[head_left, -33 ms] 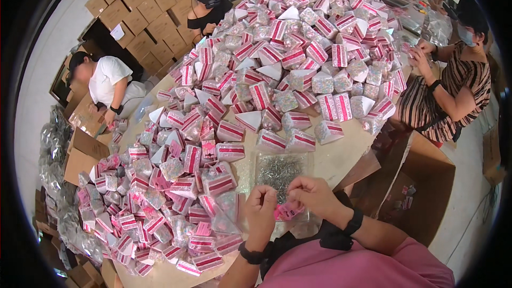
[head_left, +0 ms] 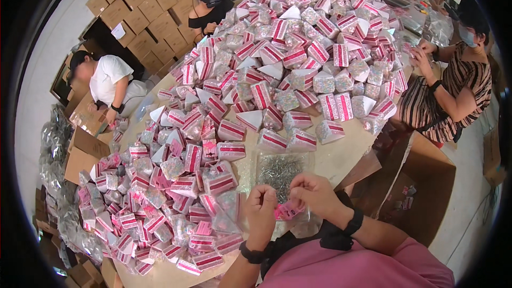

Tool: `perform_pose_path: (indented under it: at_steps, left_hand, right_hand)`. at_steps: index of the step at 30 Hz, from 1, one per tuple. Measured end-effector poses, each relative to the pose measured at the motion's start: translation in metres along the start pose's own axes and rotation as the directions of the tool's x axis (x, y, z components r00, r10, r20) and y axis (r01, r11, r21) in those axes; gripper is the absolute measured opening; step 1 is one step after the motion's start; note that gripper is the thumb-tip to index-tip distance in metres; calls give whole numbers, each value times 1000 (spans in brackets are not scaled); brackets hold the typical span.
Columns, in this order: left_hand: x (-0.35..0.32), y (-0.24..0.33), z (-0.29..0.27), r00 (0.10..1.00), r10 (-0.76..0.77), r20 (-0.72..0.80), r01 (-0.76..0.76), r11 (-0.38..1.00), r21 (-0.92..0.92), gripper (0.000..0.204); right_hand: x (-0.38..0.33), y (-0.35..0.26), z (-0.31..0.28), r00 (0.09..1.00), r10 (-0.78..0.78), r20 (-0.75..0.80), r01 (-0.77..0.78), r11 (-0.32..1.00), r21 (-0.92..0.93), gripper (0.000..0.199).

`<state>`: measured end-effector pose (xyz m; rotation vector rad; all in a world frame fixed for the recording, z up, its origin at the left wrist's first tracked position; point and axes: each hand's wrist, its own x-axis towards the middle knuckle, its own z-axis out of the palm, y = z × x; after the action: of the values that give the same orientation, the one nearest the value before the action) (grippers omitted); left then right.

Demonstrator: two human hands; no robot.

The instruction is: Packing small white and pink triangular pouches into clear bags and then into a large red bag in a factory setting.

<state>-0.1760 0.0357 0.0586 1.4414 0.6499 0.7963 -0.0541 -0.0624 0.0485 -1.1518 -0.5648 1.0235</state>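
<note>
My left hand is closed, thumb folded over the curled fingers. A bright pink tag with print on it sticks out from its right side. Close by on the right, my right hand is in a pinch, its lower fingers by the tag; whatever its fingertips hold is too small to make out. Just beyond both hands, a clear tray holds many tiny silvery metal pieces. Cake-slice-shaped packs in white and pink, with clear glittery wrapping, lie near my left hand, some with pink tags.
A huge heap of the same packs covers the table. An open carton stands at right. One person sits at right; others work at left and at the back. Stacked cartons line the back wall.
My right hand has shifted slightly up and to the right. The left hand and the pink tag have hardly moved.
</note>
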Motion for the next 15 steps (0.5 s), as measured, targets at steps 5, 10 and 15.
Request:
perform_pose_path:
  at_steps: [5, 10, 15]
  left_hand:
    - [-2, 3, -2, 889, 455, 43, -420, 776, 470, 7]
    - [-8, -4, -8, 706, 619, 344, -695, 512, 505, 9]
    - [-9, -2, -18, 742, 523, 419, -670, 561, 486, 13]
  right_hand:
    - [1, 3, -5, 984, 176, 13, -176, 967, 184, 9]
    - [0, -6, 6, 959, 240, 152, -280, 892, 356, 11]
    - [3, 2, -2, 983, 152, 99, -165, 977, 136, 8]
